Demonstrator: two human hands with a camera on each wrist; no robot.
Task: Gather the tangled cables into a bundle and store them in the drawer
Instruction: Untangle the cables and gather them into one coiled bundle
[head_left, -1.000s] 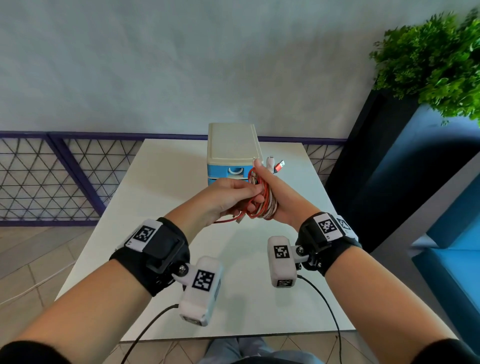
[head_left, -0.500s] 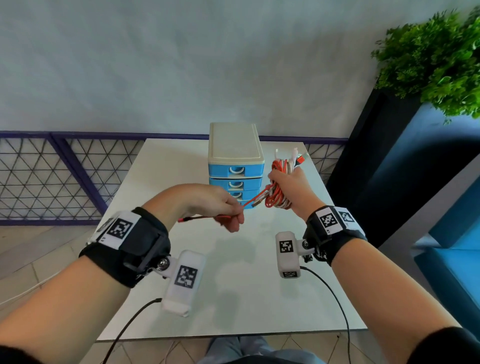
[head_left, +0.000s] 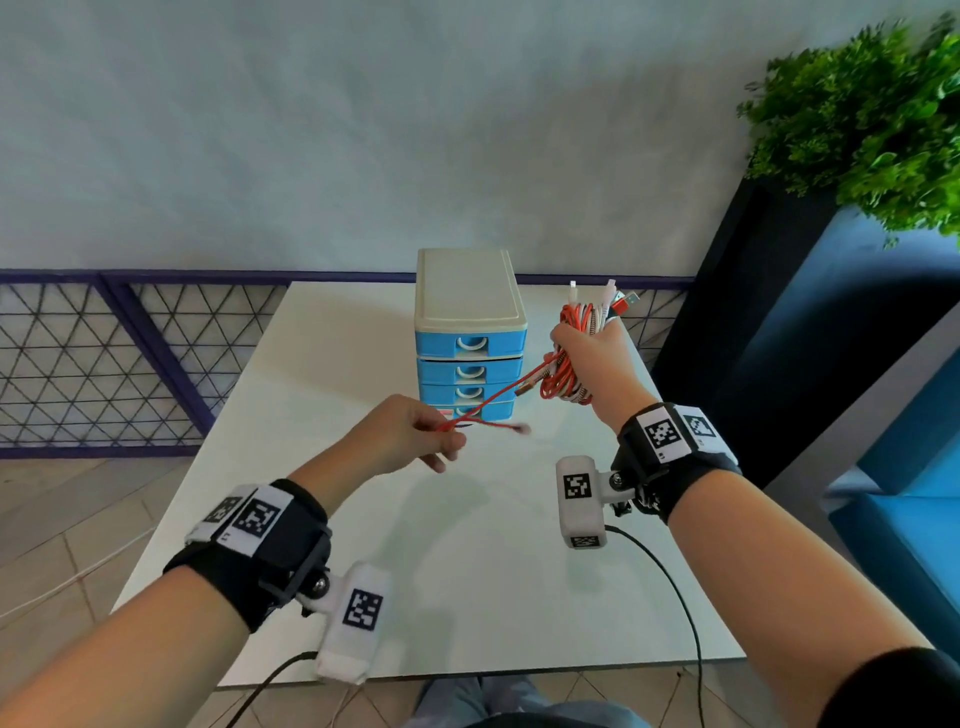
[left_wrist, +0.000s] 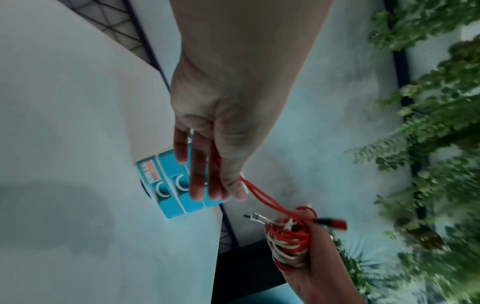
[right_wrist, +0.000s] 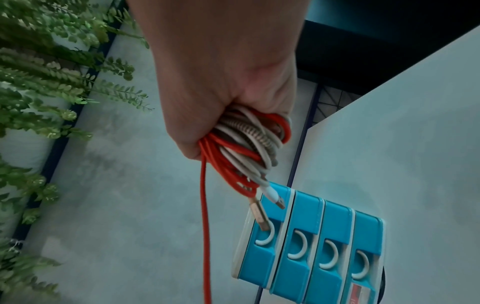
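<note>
L hand (head_left: 410, 436): I pinch red cable (head_left: 493, 402), now pulled farther out.
R hand (head_left: 592, 353): grips cable bundle (head_left: 563, 382), lifted higher.

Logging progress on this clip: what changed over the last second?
The hands separated: right hand lifted the cable bundle up and right; left hand drew one red cable out leftward, pinching it. The drawer unit stayed shut and unmoved.

Drawer unit (head_left: 469, 332) at tabletop (head_left: 467, 571) rear; cable bundle (head_left: 574, 353) right of it; plant (head_left: 862, 119) far right.
</note>
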